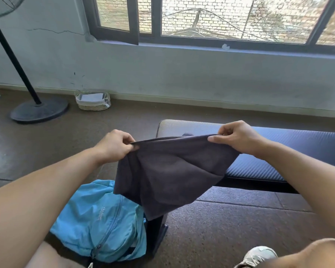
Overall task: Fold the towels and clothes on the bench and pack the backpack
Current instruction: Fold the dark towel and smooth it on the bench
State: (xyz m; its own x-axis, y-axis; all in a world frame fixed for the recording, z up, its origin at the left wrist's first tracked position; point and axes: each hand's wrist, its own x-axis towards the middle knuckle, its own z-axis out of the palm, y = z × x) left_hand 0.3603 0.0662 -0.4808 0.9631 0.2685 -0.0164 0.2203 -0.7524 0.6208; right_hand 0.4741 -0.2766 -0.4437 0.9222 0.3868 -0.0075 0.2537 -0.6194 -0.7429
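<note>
You held the soft, dark grey cloth garment (172,171) at mid-frame, your left hand (114,146) and right hand (238,138) each pinched shut on a top corner. It sagged limp and looked light, so the corners suited gripping. The padded black bench (278,149) behind lay bare; the light blue nylon backpack (101,219) sat below.

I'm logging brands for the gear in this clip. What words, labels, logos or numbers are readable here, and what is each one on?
Blue backpack: a small pale printed logo beside the zip, running sideways, too small and blurred to read.
Dark cloth held up by the left hand and right hand: no text shows.
Bench, basket, fan stand: no text shows.
</note>
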